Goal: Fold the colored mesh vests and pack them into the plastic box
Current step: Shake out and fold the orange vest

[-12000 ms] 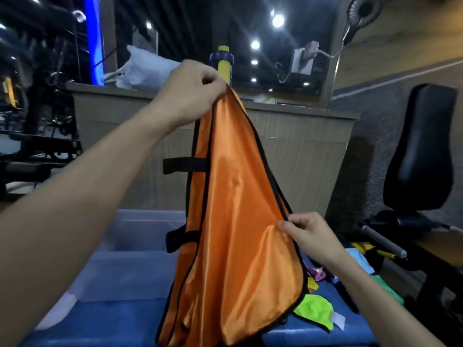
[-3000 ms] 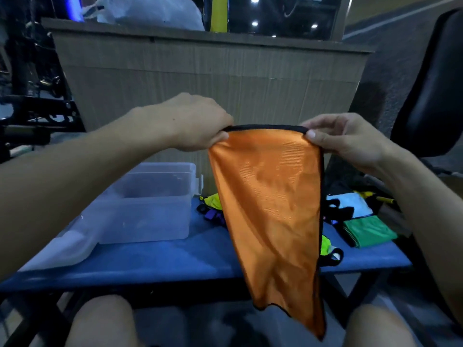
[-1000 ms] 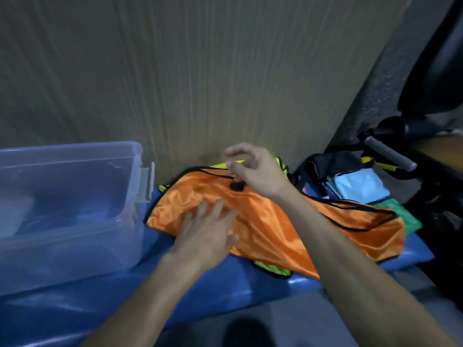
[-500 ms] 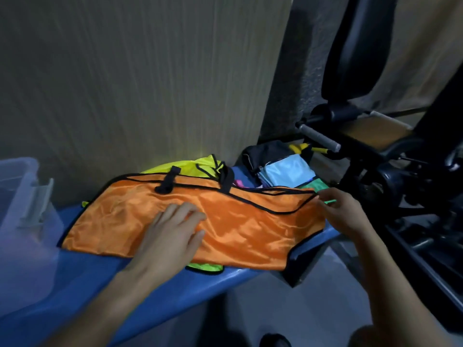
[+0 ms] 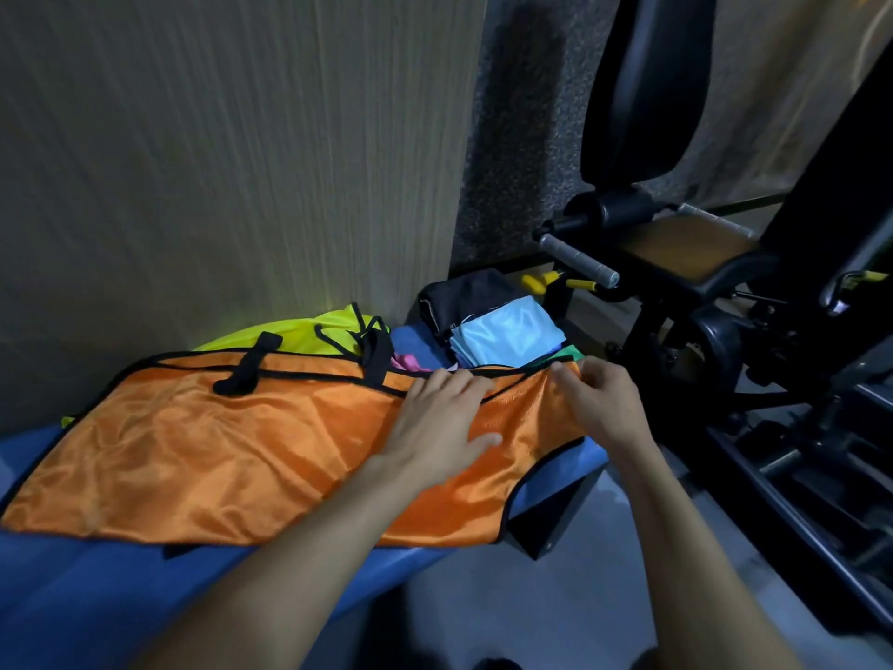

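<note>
Three seconds ago I hold the orange vest (image 5: 232,442) up in the air by its top edge; now it lies spread flat across the blue desk (image 5: 96,597). In the last half second my left hand (image 5: 435,418) slides from the vest's middle to its right part, pressing flat, and my right hand (image 5: 599,403) pinches the vest's far right corner just beside it.

Your left hand (image 5: 437,418) and right hand (image 5: 601,403) are bare; both forearms sleeveless, no rings or watch.
</note>
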`<move>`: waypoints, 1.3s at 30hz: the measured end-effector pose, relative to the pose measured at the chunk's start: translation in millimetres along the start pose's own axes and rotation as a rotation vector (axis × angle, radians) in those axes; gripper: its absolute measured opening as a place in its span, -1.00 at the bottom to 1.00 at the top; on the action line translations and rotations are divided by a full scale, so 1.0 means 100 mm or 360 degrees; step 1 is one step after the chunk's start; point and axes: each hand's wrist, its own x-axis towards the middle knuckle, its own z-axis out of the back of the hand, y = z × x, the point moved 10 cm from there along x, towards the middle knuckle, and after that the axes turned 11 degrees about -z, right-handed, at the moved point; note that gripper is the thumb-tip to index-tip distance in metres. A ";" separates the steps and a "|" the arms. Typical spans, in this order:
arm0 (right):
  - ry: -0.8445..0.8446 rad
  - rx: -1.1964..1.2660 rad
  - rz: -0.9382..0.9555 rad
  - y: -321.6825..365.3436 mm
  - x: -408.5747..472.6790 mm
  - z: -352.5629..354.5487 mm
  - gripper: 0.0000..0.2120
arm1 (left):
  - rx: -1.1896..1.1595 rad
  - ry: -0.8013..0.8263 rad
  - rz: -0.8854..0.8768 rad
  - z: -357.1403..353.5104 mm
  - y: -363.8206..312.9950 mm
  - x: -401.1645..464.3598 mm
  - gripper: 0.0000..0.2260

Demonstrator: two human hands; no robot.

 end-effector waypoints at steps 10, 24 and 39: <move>-0.0054 0.0158 -0.0039 -0.04 0.05 -0.08 -0.56 | -0.0060 -0.0162 0.0223 0.07 0.36 0.31 -0.87; -0.0064 0.0324 -0.0168 -0.24 0.16 0.17 -0.83 | -0.1404 -0.0245 0.0199 0.02 0.25 0.49 -0.81; 0.0009 0.0073 -0.0005 -0.01 0.09 -0.14 -0.87 | -0.0229 -0.0247 -0.0010 0.26 -0.07 0.76 -0.84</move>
